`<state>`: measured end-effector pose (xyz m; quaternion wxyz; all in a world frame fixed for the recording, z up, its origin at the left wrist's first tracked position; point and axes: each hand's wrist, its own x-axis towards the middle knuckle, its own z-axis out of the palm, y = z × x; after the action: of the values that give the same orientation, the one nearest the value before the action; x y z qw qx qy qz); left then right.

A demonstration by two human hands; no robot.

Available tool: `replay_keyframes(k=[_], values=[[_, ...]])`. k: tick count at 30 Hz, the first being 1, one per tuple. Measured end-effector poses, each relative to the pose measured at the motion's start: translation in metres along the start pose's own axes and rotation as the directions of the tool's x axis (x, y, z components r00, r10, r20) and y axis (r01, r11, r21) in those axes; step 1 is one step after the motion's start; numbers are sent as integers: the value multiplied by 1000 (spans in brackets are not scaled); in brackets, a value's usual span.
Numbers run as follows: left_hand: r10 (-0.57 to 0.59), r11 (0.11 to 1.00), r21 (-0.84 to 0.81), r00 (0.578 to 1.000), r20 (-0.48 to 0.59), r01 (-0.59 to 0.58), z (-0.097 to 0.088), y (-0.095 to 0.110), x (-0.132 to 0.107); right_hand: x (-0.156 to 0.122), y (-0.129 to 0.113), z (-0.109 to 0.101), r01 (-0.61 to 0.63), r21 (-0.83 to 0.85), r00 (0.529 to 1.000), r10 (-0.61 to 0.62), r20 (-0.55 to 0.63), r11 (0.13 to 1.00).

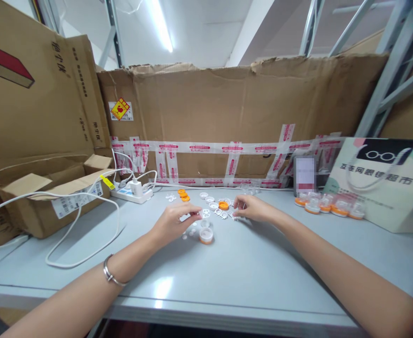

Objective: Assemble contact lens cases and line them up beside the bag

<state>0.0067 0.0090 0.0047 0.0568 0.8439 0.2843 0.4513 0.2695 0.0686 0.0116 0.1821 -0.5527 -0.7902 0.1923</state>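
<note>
My left hand [176, 218] is closed in a pinch, thumb and fingertips on the edge of a small white spoked disc [206, 214]. Just below that disc is a clear round cup [206, 234] with an orange base, standing on the table. My right hand [251, 207] has its fingers curled down at small white plastic parts [224, 215]; what its fingertips pinch, if anything, is too small to make out. Between the hands lie an orange ring [223, 205] and white rings [213, 206]. More orange rings [183, 195] and tiny white discs [170, 197] lie beyond my left hand.
Several clear and orange round containers [328, 205] stand at the right before a paper bag [378, 188] and a phone [304, 174]. On the left are an open carton [58, 197], a power strip [132, 193] and a looped white cable [117, 225]. Large cardboard [210, 108] walls the back.
</note>
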Motion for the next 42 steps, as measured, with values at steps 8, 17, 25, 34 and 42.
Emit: replay_keyframes(k=[8,17,25,34,42], values=[[16,1000,-2,1000,-8,-16,0,-2,-1,-1,-2,0,-59,128,997,52,51,990],[83,996,25,991,-106,-81,4,8,0,-20,-61,16,110,700,993,-102,-52,706],[140,983,139,981,-132,-121,7,8,1,-24,-73,36,20,916,994,-107,26,400],[120,982,161,981,-152,-95,6,5,1,-29,-75,31,14,933,987,-157,45,361],[109,982,170,983,-145,-83,8,3,0,-30,-78,32,35,924,987,-161,29,380]])
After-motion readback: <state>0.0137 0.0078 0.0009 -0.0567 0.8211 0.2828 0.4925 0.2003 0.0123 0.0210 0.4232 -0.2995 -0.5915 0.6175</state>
